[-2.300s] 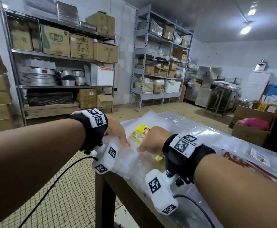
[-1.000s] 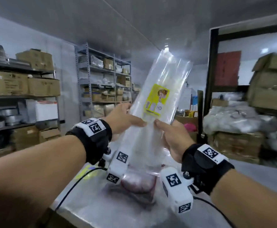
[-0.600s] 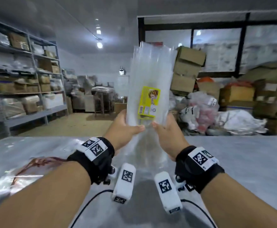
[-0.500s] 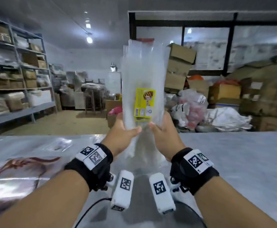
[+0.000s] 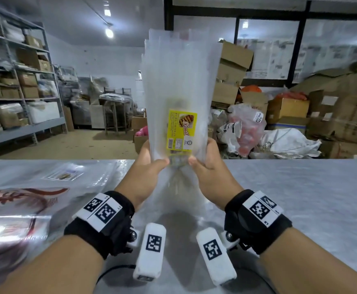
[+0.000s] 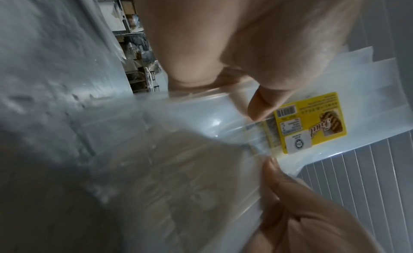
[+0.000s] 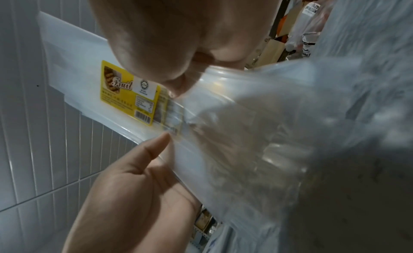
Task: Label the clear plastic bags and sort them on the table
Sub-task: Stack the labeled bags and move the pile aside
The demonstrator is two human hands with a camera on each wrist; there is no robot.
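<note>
Both hands pinch a stack of clear plastic bags (image 5: 179, 85) at its lower part and hold it upright above the table (image 5: 300, 187). The left hand (image 5: 147, 166) clamps the stack's left edge with the thumb in front and the fingers behind; the right hand (image 5: 208, 164) clamps the right edge the same way. The two thumb tips sit just below the yellow label (image 5: 181, 132) on the front bag, close to each other but not touching. At the top of the stack the bag edges are stepped, so the bags are not yet flush.

The step in hand looks like squaring the labelled stack before laying it down. To do it well, loosen the pinch slightly and tap the bottom edge on the table, so the slippery film slides level. Keep the label facing forward, then lay the stack on bare table to the right of it, apart from the printed bags (image 5: 25, 200) lying to its left.
</note>
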